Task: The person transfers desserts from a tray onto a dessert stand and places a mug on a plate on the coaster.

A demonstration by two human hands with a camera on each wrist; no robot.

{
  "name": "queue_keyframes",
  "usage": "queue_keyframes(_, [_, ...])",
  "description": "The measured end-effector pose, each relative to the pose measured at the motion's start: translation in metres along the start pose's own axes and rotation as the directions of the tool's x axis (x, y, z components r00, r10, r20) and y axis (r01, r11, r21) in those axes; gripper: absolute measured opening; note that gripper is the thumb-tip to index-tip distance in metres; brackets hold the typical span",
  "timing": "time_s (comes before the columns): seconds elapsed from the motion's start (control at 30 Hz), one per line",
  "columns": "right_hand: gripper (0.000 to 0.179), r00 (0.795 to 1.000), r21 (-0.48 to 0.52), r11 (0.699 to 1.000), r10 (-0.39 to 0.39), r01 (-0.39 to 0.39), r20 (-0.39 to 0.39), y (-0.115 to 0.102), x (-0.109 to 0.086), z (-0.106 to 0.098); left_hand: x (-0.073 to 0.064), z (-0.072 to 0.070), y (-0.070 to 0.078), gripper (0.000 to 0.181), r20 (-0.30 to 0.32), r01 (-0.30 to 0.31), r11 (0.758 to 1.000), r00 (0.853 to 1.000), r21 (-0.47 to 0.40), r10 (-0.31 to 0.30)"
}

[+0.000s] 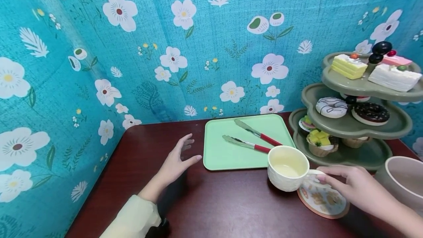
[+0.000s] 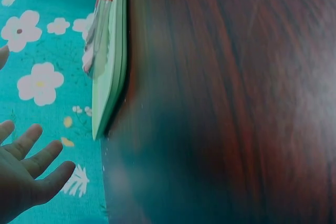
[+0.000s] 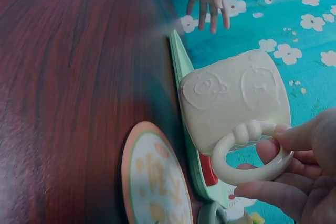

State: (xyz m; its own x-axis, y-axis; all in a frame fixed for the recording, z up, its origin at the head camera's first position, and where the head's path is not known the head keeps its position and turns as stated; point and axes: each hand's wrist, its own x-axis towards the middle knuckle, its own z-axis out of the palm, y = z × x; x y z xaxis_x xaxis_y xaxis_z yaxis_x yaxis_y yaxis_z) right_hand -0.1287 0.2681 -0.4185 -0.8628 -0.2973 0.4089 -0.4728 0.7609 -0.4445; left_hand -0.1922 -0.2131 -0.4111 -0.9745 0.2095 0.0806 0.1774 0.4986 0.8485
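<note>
My right hand [image 1: 351, 184] grips a cream mug [image 1: 286, 170] by its ring-shaped handle [image 3: 231, 169], thumb and fingers closed about it. Bear faces are moulded on the mug's side in the right wrist view. It hangs upright over the table, partly above a round patterned coaster [image 1: 325, 199]. To the left, my left hand [image 1: 176, 161] hovers over the table with fingers spread and nothing in them. Beside it lies a light green tray [image 1: 219, 161] carrying two tongs with red handles [image 1: 262, 148]; the mug overlaps the tray's near right corner in the head view.
A three-tier olive stand [image 1: 350, 127] with toy cakes, doughnuts and cupcakes rises at the right. A beige round container [image 1: 404, 179] stands at the far right edge. Behind the dark wooden table [image 1: 224, 201] hangs a blue flowered cloth [image 1: 205, 47].
</note>
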Motion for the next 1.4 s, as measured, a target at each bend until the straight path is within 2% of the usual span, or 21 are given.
queue_keyframes(0.27, [0.015, 0.995, -0.045, 0.994, 0.099, -0.098, 0.022, 0.009, -0.011, -0.007, 0.000, -0.010, -0.006, 0.083, 0.000, 0.034, 0.997, 0.999, 0.072, -0.034])
queue_keyframes(0.53, [0.016, 0.996, -0.047, 0.996, 0.067, -0.070, -0.053, 0.023, -0.026, -0.007, 0.004, -0.021, -0.015, 0.085, -0.033, 0.059, 0.987, 0.998, 0.147, -0.055])
queue_keyframes(0.67, [0.018, 0.991, -0.052, 0.990, 0.130, -0.132, -0.044, 0.028, -0.033, -0.008, 0.006, -0.025, -0.019, 0.085, -0.038, 0.067, 0.982, 0.997, 0.175, -0.061])
queue_keyframes(0.77, [0.018, 0.988, -0.049, 0.988, 0.140, -0.143, -0.056, 0.031, -0.037, -0.009, 0.008, -0.027, -0.021, 0.086, -0.042, 0.065, 0.976, 0.997, 0.206, -0.058])
queue_keyframes(0.93, [0.019, 0.976, -0.055, 0.974, 0.219, -0.219, -0.014, 0.034, -0.042, -0.014, 0.011, -0.029, -0.024, 0.087, -0.042, 0.071, 0.964, 0.997, 0.255, -0.063])
queue_keyframes(1.17, [0.019, 0.962, -0.022, 0.962, 0.273, -0.274, -0.026, 0.037, -0.053, -0.012, 0.015, -0.032, -0.024, 0.087, -0.037, 0.072, 0.939, 0.997, 0.336, -0.063])
queue_keyframes(1.23, [0.022, 0.951, -0.042, 0.950, 0.308, -0.309, -0.027, 0.036, -0.055, -0.011, 0.017, -0.031, -0.025, 0.087, -0.034, 0.067, 0.929, 0.998, 0.365, -0.058])
queue_keyframes(1.4, [0.024, 0.947, -0.038, 0.951, 0.300, -0.306, -0.114, 0.035, -0.063, -0.009, 0.020, -0.029, -0.027, 0.086, -0.029, 0.058, 0.890, 0.998, 0.453, -0.050])
